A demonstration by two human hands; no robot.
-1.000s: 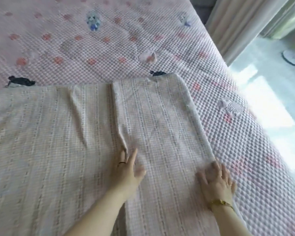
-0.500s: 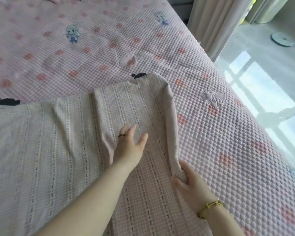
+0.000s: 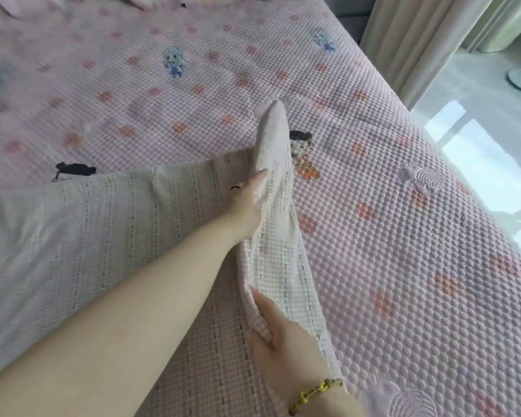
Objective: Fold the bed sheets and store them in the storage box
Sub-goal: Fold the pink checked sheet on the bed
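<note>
A pale checked bed sheet [image 3: 82,236] lies spread over the left and middle of the bed. Its right-hand part [image 3: 275,224] is lifted off the bed and stands up as a narrow flap. My left hand [image 3: 247,200] reaches far forward under that flap; its fingers are hidden by the cloth, and a dark ring shows on one finger. My right hand [image 3: 278,341], with a yellow bracelet at the wrist, grips the near edge of the raised flap. No storage box is in view.
The bed is covered with a pink quilted mattress cover [image 3: 403,266] printed with red flowers and small cartoon figures. The bed's right edge runs diagonally; beyond it are a shiny floor [image 3: 478,139] and pale curtains [image 3: 409,40].
The sheet's right section lay flat under both hands; my right hand took its edge and lifted it toward the left, while my left hand slid forward beneath it.
</note>
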